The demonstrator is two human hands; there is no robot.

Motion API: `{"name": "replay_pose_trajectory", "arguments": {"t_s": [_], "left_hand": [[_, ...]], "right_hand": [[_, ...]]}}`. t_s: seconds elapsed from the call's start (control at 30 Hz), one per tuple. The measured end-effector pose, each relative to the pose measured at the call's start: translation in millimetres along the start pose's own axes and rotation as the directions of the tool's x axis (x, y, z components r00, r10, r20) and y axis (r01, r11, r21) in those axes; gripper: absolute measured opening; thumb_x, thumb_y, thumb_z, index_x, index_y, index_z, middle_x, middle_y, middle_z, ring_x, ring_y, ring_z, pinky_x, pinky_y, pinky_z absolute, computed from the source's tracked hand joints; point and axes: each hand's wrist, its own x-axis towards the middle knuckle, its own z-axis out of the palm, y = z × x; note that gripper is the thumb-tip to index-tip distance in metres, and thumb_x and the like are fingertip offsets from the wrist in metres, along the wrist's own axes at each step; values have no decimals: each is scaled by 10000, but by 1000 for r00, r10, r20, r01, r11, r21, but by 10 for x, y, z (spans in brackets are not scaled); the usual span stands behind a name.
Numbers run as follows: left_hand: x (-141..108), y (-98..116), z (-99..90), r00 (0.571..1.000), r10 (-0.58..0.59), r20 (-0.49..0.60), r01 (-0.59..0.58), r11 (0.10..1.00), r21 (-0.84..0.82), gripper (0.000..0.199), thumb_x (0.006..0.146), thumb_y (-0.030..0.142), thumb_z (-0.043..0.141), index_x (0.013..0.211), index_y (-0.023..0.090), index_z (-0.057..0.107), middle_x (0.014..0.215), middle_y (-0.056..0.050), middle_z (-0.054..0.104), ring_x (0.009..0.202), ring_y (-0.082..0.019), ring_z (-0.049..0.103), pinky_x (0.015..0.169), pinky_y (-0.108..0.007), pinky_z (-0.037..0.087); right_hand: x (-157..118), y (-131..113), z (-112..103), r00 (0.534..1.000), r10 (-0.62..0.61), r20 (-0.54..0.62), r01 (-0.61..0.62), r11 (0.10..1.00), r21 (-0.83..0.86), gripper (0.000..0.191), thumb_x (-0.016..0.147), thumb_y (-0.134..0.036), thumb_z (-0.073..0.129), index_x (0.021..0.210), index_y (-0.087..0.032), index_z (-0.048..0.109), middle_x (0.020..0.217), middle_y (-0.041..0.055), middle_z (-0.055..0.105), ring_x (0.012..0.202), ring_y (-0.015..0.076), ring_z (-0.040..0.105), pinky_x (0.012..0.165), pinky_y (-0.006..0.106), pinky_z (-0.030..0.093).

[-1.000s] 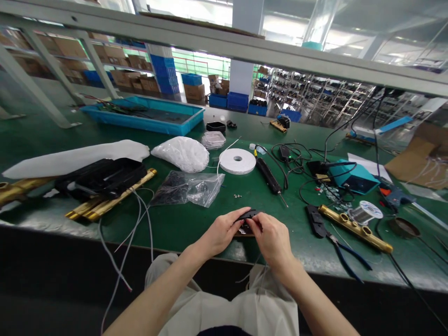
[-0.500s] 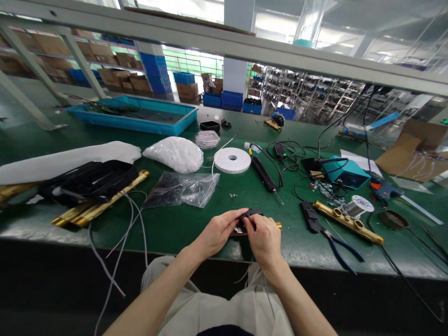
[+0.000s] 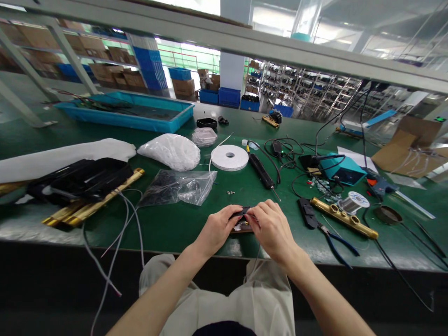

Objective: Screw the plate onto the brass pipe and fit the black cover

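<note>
Both hands meet at the near edge of the green bench. Left hand and right hand pinch a small black part between fingertips, held just above the bench, with a brownish piece under it, mostly hidden. Clear bag lies just beyond the left hand. White tape roll and black screwdriver sit farther back. Brass bar and pliers lie to the right, apart from the hands.
</note>
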Motion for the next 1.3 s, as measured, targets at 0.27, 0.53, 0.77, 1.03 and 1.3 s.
{"name": "replay_pose_trajectory", "arguments": {"t_s": [0.27, 0.53, 0.77, 1.03, 1.3], "left_hand": [[44, 60, -31, 999, -10, 36, 8, 998, 57, 156, 901, 283, 473, 991, 212, 578, 975, -8, 663, 888, -166, 636, 842, -282, 506], [27, -31, -1, 992, 97, 82, -109, 981, 159, 288, 938, 269, 422, 1219, 244, 482, 1101, -24, 611, 964, -155, 610, 863, -273, 503], [46, 71, -35, 965, 186, 184, -226, 946, 232, 362, 944, 178, 341, 1262, 253, 497, 1173, -63, 542, 1060, -168, 548, 938, -326, 481], [51, 103, 85, 979, 170, 113, -189, 964, 187, 293, 898, 227, 514, 1190, 218, 501, 1129, -65, 511, 1086, -189, 506, 961, -364, 443], [75, 107, 219, 984, 179, -24, -171, 965, 201, 291, 842, 347, 616, 1057, 180, 514, 1011, -43, 529, 977, -185, 521, 880, -317, 441]], "right_hand": [[538, 174, -131, 979, -10, 204, -18, 991, 136, 249, 873, -373, 573, 795, -155, 665, 773, 38, 665, 726, 162, 578, 713, 310, 452], [588, 433, 19, 986, 39, 159, -72, 976, 207, 289, 889, -395, 547, 938, -118, 614, 883, 33, 635, 766, 150, 610, 714, 319, 524], [49, 633, 7, 994, -35, -101, 64, 953, 295, 188, 859, -105, 499, 939, -191, 647, 1065, 79, 600, 1025, 194, 515, 908, 364, 452], [-342, 662, 299, 987, -116, -108, 144, 942, 305, 130, 868, -257, 582, 920, -233, 699, 1117, 61, 583, 1016, 188, 480, 845, 314, 483], [-268, 518, 352, 993, -31, -117, 55, 977, 208, 190, 892, -266, 545, 784, -168, 667, 999, 70, 631, 907, 169, 559, 793, 276, 484]]}}
